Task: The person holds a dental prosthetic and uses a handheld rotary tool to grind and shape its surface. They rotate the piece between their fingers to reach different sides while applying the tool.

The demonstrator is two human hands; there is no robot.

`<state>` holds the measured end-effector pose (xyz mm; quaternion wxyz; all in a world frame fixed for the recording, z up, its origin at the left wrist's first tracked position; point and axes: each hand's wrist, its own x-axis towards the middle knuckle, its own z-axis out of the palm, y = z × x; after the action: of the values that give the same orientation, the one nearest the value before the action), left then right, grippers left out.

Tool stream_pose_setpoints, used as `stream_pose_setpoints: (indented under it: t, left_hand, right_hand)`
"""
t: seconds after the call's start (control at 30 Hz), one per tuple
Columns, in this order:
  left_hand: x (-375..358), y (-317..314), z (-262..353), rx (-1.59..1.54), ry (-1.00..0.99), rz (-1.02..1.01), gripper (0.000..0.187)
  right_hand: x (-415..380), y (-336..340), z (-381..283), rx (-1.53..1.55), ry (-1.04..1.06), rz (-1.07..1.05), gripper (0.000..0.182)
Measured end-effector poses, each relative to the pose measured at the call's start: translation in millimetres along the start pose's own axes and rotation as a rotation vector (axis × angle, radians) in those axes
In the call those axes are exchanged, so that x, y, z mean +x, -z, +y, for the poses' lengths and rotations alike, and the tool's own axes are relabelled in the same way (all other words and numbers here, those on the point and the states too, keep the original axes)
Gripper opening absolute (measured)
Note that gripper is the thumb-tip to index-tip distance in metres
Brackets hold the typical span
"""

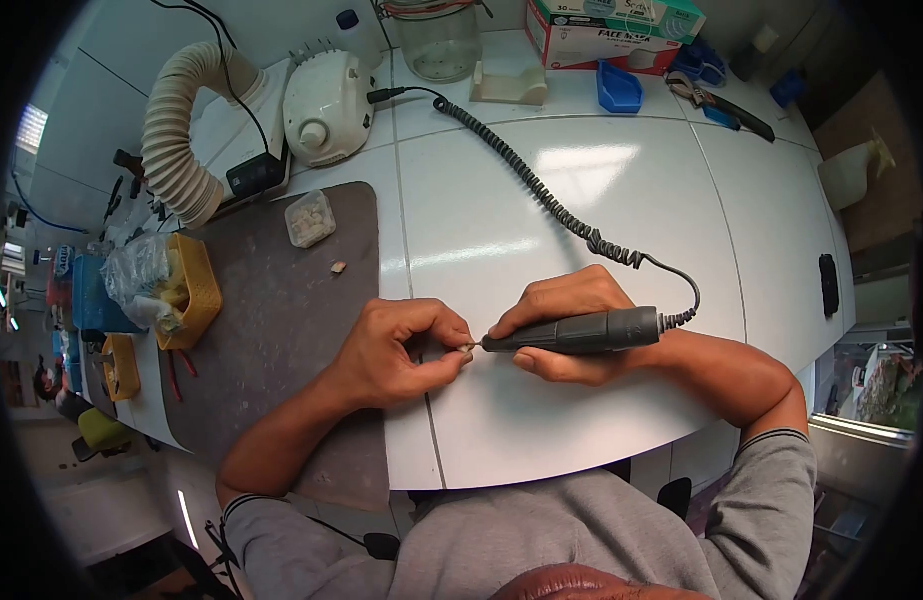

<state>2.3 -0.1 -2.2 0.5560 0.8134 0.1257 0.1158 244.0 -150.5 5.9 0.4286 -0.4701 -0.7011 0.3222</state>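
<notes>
My right hand [567, 325] grips a grey rotary handpiece [582, 332], held level with its tip pointing left. My left hand [402, 350] pinches a tiny piece [469, 347] between thumb and fingers, right at the handpiece's tip. A black coiled cable [542, 190] runs from the handpiece's rear across the white table [542, 420] up to a white motor unit [327, 105] at the back. Both forearms, in grey sleeves, rest at the table's near edge.
A dark grey mat [272, 330] lies left of my hands, with a small clear tub [310, 218] and a loose bit [339, 267] on it. A ribbed suction hose [177, 140], yellow baskets [197, 290], a glass jar [440, 42], a face-mask box [607, 30] and blue trays [619, 90] line the back.
</notes>
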Motion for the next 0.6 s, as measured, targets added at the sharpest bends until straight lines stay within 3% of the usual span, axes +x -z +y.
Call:
stream_pose_setpoints:
  t: [0.6]
  left_hand:
    - [1.2, 3.3, 9.6, 0.007, 0.051, -0.031, 0.012]
  right_hand:
    - [-0.7, -2.1, 1.3, 0.011, 0.028, 0.004, 0.023]
